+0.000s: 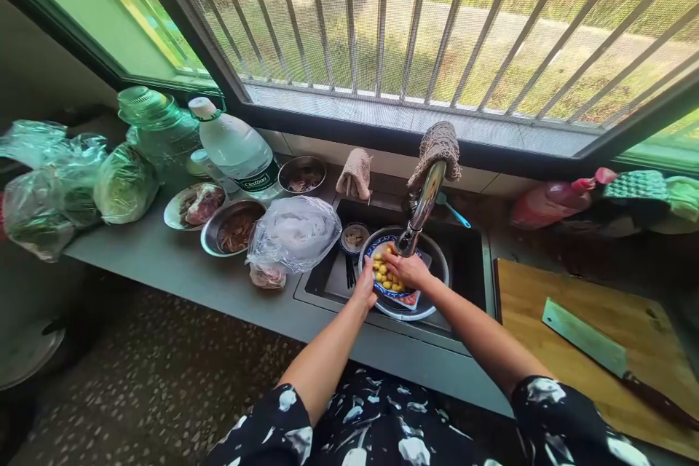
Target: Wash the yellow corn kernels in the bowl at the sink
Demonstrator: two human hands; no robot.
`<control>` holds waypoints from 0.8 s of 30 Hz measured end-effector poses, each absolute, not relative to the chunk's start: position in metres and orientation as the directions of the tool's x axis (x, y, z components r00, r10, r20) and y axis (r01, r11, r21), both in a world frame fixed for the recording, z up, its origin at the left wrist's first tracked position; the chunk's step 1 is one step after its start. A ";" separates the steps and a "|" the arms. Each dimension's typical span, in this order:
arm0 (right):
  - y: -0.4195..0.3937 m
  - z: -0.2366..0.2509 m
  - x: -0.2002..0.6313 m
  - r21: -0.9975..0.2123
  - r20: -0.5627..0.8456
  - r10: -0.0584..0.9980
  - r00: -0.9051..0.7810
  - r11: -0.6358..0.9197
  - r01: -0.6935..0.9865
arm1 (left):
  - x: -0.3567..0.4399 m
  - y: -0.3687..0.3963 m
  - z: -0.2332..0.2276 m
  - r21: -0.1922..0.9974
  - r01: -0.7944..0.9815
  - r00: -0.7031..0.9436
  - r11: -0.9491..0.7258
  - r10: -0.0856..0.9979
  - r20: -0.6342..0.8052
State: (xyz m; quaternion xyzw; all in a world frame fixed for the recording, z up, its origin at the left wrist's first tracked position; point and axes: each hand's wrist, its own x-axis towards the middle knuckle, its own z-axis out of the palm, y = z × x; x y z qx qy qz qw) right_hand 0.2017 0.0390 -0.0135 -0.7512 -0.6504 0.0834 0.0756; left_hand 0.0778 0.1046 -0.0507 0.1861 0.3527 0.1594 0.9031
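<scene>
My left hand (364,289) grips the near left rim of a blue-and-white patterned dish (376,282), its fingers mostly hidden under the edge. Small round yellow pieces, like peeled chestnuts (385,278), lie in the dish. Over them my right hand (408,268) reaches in from the right, fingers stretched out and touching the pieces. The dish sits within a large metal basin (443,284) in the dark sink (470,262). Directly above the right hand is the tap (429,196), its top wrapped in a cloth. A red-patterned dish edge (408,300) shows beneath.
On the right, a cleaver (587,335) lies on a wooden cutting board (524,306). Left of the sink stand a bagged white item (298,229), a bowl of brown strips (234,229), a plate of meat (196,205) and a large water bottle (240,149). A small bowl (354,239) is beside the basin.
</scene>
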 end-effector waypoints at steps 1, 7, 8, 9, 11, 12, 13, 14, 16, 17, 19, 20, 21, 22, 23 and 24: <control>0.042 -0.014 0.198 -0.217 -0.034 0.984 0.176 -0.179 0.960 | 0.079 0.104 -0.051 0.443 -0.157 0.701 0.882 0.416 -0.579; 0.042 -0.010 0.195 -0.209 -0.069 0.997 -0.027 0.012 0.978 | 0.077 0.104 -0.050 0.402 -0.140 0.714 0.905 0.374 -0.592; 0.041 -0.009 0.197 -0.192 -0.053 0.999 -0.001 -0.009 0.981 | 0.076 0.104 -0.050 0.396 -0.146 0.730 0.906 0.369 -0.575; 0.041 -0.009 0.198 -0.172 -0.033 0.998 0.047 -0.052 0.984 | 0.076 0.103 -0.050 0.393 -0.154 0.741 0.906 0.369 -0.560; 0.043 -0.010 0.196 -0.150 0.002 0.990 0.141 -0.139 0.979 | 0.076 0.103 -0.050 0.395 -0.163 0.738 0.904 0.377 -0.559; 0.044 -0.010 0.194 -0.154 0.009 0.989 0.151 -0.147 0.977 | 0.076 0.103 -0.051 0.400 -0.166 0.727 0.902 0.385 -0.568; 0.045 -0.010 0.192 -0.167 0.007 0.993 0.122 -0.119 0.979 | 0.077 0.104 -0.052 0.407 -0.170 0.715 0.898 0.396 -0.576; 0.045 -0.011 0.191 -0.185 -0.001 0.998 0.057 -0.056 0.981 | 0.077 0.105 -0.053 0.414 -0.172 0.705 0.894 0.406 -0.582; 0.042 -0.011 0.192 -0.218 -0.019 0.994 -0.110 0.103 0.970 | 0.076 0.106 -0.055 0.423 -0.181 0.705 0.888 0.417 -0.574; 0.039 -0.010 0.194 -0.223 -0.025 0.986 -0.162 0.153 0.963 | 0.075 0.107 -0.055 0.424 -0.186 0.716 0.886 0.418 -0.559; 0.035 -0.009 0.200 -0.210 -0.038 0.987 -0.154 0.143 0.967 | 0.073 0.107 -0.055 0.421 -0.188 0.746 0.887 0.408 -0.527; 0.035 -0.009 0.201 -0.200 -0.046 0.993 -0.111 0.099 0.975 | 0.073 0.106 -0.055 0.423 -0.186 0.757 0.887 0.404 -0.514; 0.036 -0.008 0.201 -0.196 -0.054 0.996 -0.066 0.054 0.979 | 0.073 0.105 -0.054 0.430 -0.184 0.761 0.884 0.405 -0.506; 0.037 -0.007 0.200 -0.199 -0.059 0.998 -0.033 0.020 0.980 | 0.073 0.104 -0.053 0.440 -0.185 0.758 0.879 0.412 -0.505; 0.039 -0.007 0.197 -0.207 -0.059 0.998 -0.019 0.006 0.978 | 0.073 0.103 -0.053 0.451 -0.188 0.747 0.873 0.425 -0.511; 0.041 -0.006 0.194 -0.220 -0.055 0.998 -0.031 0.018 0.975 | 0.074 0.103 -0.053 0.460 -0.193 0.731 0.867 0.440 -0.521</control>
